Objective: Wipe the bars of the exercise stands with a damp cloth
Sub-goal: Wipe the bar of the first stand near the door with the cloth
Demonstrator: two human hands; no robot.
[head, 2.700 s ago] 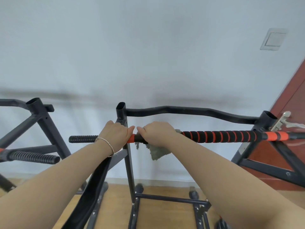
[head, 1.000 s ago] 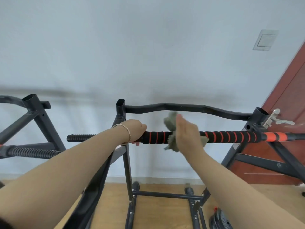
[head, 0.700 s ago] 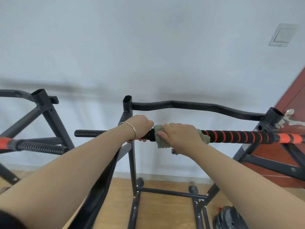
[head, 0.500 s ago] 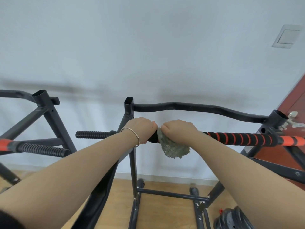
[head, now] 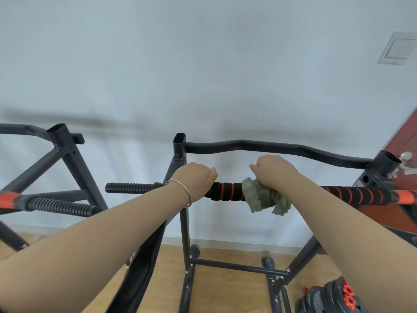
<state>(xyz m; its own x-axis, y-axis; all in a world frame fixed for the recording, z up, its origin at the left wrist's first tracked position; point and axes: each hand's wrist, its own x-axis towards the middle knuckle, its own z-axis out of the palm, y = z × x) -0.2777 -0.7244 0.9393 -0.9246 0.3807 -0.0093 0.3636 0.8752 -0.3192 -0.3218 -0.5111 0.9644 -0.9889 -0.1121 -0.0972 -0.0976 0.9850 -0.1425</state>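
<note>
- Both hands are reaching forward on bare forearms to one horizontal bar [head: 228, 191], padded in black foam with orange rings.
- Curling round the bar, the left hand [head: 196, 181] is holding nothing else; it is sitting just right of a post [head: 179, 152] of the stand [head: 237, 266], and a thin bracelet [head: 183, 192] is circling its wrist.
- Further right, the right hand [head: 274, 171] is gripping a crumpled grey-green cloth [head: 264, 197] and pressing it onto the bar. Its fingers are bending over the top.
- That cloth is wrapping the bar and hanging in folds below it.
- Between the hands, a short stretch of bare foam is showing, so they are near each other but apart.
- Past the right hand, the bar is running on to a second post [head: 381, 170], where it is turning solid orange.
- Behind and above, a wavy black top bar [head: 270, 147] is joining the two posts.
- Off to the left, a second stand [head: 67, 159] is standing apart, with a ribbed black grip [head: 61, 206] pointing toward the middle.
- Below, a wooden floor [head: 225, 290] is showing, with black weight plates [head: 327, 297] lying at the lower right.
- Behind everything, a pale wall [head: 203, 64] is carrying a switch plate [head: 398, 48], and a red-brown door [head: 408, 136] with a metal handle [head: 407, 158] is edging in at the right.
</note>
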